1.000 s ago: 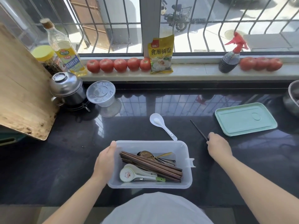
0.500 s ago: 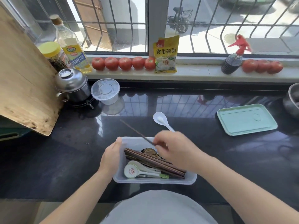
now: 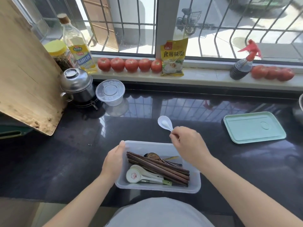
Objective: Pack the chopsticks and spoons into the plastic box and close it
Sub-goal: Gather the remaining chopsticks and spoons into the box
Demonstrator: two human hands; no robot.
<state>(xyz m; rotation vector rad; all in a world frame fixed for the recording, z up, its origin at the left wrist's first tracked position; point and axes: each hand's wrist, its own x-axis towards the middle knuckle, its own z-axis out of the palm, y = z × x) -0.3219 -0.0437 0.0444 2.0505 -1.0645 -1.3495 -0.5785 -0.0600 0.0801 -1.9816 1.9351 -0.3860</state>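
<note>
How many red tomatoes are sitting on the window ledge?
8. Five tomatoes sit in a row left of the yellow packet. Three more sit at the far right, beside the spray bottle. None looks hidden.

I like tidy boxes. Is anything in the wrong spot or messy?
One white spoon lies outside the plastic box, on the counter behind it; the right hand is at its handle. The green lid lies apart, to the right. Nothing spilled.

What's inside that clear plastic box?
The box holds dark wooden chopsticks, white spoons in front and metal spoons partly buried under the chopsticks. The right hand hides its far right corner.
</note>
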